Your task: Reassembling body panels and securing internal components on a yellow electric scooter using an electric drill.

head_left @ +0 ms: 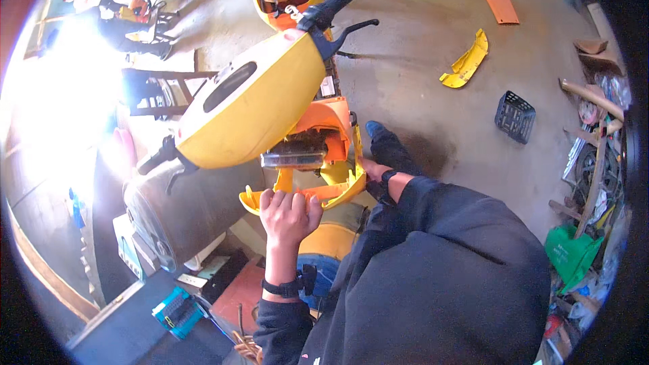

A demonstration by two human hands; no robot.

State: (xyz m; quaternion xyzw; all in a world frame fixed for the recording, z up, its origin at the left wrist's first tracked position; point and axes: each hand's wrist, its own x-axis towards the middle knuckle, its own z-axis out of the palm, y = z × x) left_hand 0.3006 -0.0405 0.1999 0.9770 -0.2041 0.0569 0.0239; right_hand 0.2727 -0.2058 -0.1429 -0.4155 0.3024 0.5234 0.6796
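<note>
A curved yellow panel (343, 193) spans between the hands (291, 213).

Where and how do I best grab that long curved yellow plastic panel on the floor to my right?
I'd come from above with your right hand and take the long curved yellow plastic panel across its middle, by both long edges. It's a narrow bowed strip lying on the floor with nothing on top, so the middle should balance best.

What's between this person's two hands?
In the head view, a curved yellow panel spans the stretch from the left hand to the right hand.
</note>
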